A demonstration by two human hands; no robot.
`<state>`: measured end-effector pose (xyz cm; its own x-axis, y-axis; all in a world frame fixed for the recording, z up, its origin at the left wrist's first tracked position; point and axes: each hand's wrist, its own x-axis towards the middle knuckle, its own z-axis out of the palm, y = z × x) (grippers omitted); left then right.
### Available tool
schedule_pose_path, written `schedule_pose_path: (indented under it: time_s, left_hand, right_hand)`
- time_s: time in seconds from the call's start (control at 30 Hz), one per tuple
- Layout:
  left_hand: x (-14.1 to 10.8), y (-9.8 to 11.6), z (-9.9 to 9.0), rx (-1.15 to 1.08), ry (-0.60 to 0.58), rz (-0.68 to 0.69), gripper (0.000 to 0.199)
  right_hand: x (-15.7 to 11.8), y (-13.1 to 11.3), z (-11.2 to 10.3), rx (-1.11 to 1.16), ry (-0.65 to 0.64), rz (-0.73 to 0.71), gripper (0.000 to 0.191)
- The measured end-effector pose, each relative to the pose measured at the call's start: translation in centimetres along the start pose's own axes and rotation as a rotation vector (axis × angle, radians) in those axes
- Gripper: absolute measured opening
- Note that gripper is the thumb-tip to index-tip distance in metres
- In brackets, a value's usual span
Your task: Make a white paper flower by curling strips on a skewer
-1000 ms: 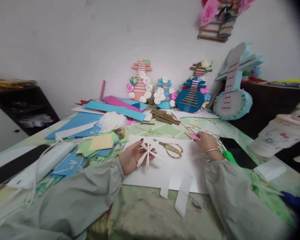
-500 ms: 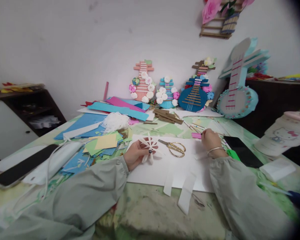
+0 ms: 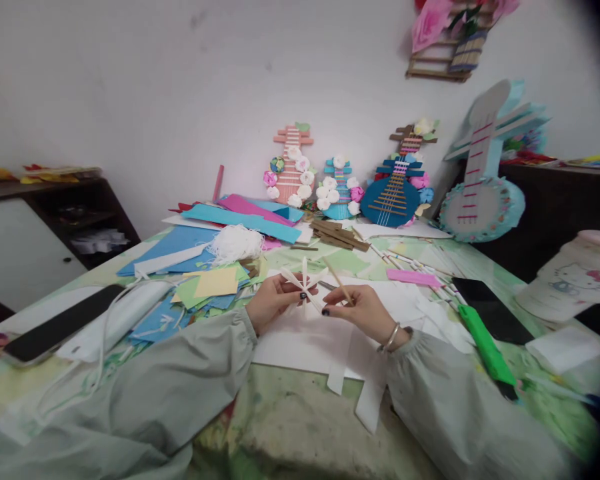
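Observation:
Near the middle, my left hand [image 3: 273, 303] pinches a white paper flower shape [image 3: 305, 283] with several narrow looped petals. My right hand [image 3: 363, 312] is just right of it, fingers closed on a thin tan stick [image 3: 338, 279] that points up and to the left. Its fingertips are close to the flower's lower right petal; whether they touch it is unclear. Beneath both hands lies a white sheet [image 3: 285, 347]. White paper strips [image 3: 373, 400] hang over its front edge. Scissors [image 3: 326, 285] are mostly hidden behind my right hand.
Paper scraps [image 3: 215, 283], white string [image 3: 236, 244] and a phone [image 3: 63, 323] lie left. On the right are a pink strip [image 3: 414, 277], a green cutter [image 3: 487, 347], a dark phone [image 3: 490, 310] and a white cup [image 3: 570, 277]. Paper instruments [image 3: 391, 193] stand at the back.
My right hand has moved left from beside the pink strip to near the flower and now holds a thin stick. The green cutter is more exposed. The view has shifted slightly.

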<state>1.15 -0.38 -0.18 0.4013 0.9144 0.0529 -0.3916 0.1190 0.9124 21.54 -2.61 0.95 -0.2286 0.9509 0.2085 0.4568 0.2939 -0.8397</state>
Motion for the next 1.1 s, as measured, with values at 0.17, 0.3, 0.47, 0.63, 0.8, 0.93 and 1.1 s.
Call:
schedule_pose_path:
  time_s: [0.17,0.3,0.47,0.63,0.8,0.93,1.1]
  left_hand:
    - [-0.4,0.2,0.8,-0.028,-0.018,0.02,0.039]
    - [-0.4,0.3,0.7,-0.017,-0.016,0.028,0.041]
    - [-0.2,0.3,-0.1,0.122,-0.02,0.094,0.037]
    - [-0.4,0.8,-0.3,0.287,0.003,0.194,0.024]
    - [-0.4,1.4,-0.6,0.426,0.002,0.265,0.028]
    - [0.0,1.3,-1.0,0.351,0.139,0.165,0.039]
    - [-0.1,0.4,-0.7,0.069,0.081,-0.208,0.042]
  right_hand:
    - [-0.2,-0.2,0.6,-0.075,-0.057,-0.069,0.042]
    - [-0.1,-0.1,0.5,0.045,-0.018,0.014,0.031]
    - [-0.1,-0.5,0.1,0.251,0.034,0.057,0.031]
    - [-0.4,-0.9,0.2,0.282,0.147,-0.015,0.023]
    - [-0.5,-0.6,0.1,0.262,0.251,-0.08,0.014]
    - [-0.6,-0.6,-0.3,0.278,0.27,-0.103,0.009]
    - [-0.7,-1.0,-0.3,0.368,0.174,-0.108,0.006]
